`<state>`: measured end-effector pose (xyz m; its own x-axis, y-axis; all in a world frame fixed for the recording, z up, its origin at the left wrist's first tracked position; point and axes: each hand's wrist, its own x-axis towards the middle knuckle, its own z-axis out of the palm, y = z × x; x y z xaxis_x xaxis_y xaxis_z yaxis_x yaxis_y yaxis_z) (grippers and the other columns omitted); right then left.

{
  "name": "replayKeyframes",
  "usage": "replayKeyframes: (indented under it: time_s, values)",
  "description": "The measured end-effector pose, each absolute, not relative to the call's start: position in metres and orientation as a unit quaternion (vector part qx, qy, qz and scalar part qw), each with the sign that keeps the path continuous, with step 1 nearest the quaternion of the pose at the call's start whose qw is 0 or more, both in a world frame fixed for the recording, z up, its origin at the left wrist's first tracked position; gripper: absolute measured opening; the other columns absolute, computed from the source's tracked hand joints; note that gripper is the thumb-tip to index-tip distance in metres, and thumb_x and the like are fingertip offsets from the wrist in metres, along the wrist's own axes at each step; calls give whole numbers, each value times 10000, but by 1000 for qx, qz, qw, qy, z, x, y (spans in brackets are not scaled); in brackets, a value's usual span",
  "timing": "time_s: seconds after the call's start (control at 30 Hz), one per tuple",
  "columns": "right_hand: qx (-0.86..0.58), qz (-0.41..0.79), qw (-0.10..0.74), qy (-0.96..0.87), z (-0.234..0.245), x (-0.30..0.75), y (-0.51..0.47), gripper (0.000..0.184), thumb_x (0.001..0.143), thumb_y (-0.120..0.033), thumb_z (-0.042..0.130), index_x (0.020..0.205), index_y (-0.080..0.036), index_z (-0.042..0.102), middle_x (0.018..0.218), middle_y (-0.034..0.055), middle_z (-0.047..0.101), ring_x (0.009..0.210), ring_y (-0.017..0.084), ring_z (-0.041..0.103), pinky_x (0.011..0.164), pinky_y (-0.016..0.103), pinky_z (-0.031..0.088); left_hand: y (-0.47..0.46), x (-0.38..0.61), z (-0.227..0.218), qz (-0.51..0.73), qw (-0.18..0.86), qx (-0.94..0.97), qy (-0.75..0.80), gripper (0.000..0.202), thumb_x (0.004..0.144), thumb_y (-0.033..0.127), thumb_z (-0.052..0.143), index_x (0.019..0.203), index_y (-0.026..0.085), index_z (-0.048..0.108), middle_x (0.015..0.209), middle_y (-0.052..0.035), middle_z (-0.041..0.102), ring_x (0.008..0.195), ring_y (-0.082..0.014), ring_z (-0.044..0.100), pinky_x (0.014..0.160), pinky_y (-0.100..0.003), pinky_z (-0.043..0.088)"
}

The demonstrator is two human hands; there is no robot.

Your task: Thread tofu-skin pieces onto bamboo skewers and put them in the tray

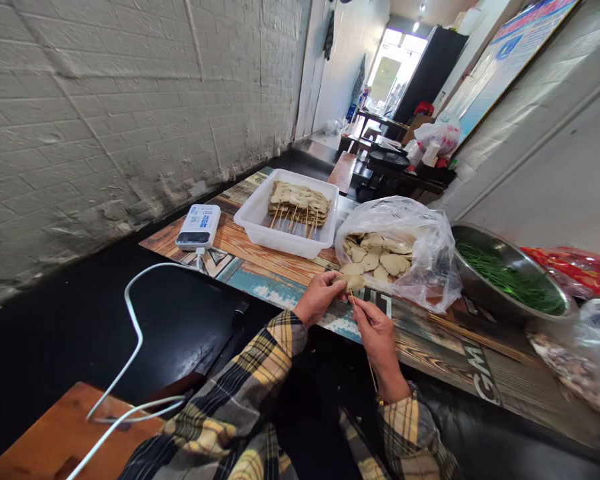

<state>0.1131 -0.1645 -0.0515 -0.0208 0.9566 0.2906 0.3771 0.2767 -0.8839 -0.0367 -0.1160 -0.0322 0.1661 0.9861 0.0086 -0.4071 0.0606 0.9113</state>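
My left hand (321, 295) pinches a flat beige food slice (355, 281) at the table's near edge. My right hand (377, 329) is closed round a thin bamboo skewer (369, 360) whose tip meets that slice. Just beyond my hands, a clear plastic bag (420, 233) lies open with several more beige slices (377, 257) inside. A white plastic tray (260, 217) further back holds several finished skewers (297, 203) of the same slices.
A steel bowl (467, 283) of green vegetables (510, 280) sits right of the bag. A bundle of bare skewers (480, 337) lies on the painted wooden table (275, 267). A white power bank (199, 227) with cable (133, 327) rests left, beside the brick wall (105, 113).
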Motion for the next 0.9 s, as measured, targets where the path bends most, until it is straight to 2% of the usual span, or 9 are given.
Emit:
replayKeyframes:
  time_s: [0.3, 0.53, 0.77, 0.9]
  values:
    - [-498, 294, 468, -668, -50, 115, -165, 281, 908, -336, 558, 1053, -197, 755, 724, 28, 642, 661, 164, 583, 610, 275, 468, -116, -37, -33, 545, 647, 410, 341, 223, 708, 341, 683, 713, 135, 596, 566, 45, 533, 473, -58, 462, 485, -190, 331]
    - [-515, 290, 475, -652, -52, 113, -163, 288, 902, -363, 561, 1011, -190, 764, 746, 43, 675, 664, 170, 597, 620, 286, 483, -115, -36, -36, 534, 641, 432, 343, 249, 717, 368, 685, 753, 132, 613, 588, 34, 562, 469, -56, 456, 488, -191, 333]
    - [-517, 291, 469, -654, -53, 114, -162, 299, 901, -351, 560, 1061, -198, 761, 765, 53, 694, 670, 174, 606, 635, 295, 495, -115, -35, -39, 546, 602, 441, 381, 216, 727, 352, 661, 729, 143, 604, 579, 36, 554, 488, -73, 474, 501, -201, 349]
    - [-519, 304, 469, -646, -53, 114, -163, 305, 891, -342, 568, 1081, -196, 757, 848, 68, 721, 688, 177, 620, 649, 300, 502, -117, -34, -36, 552, 584, 446, 394, 182, 731, 323, 641, 729, 144, 610, 579, 36, 555, 500, -76, 472, 508, -203, 349]
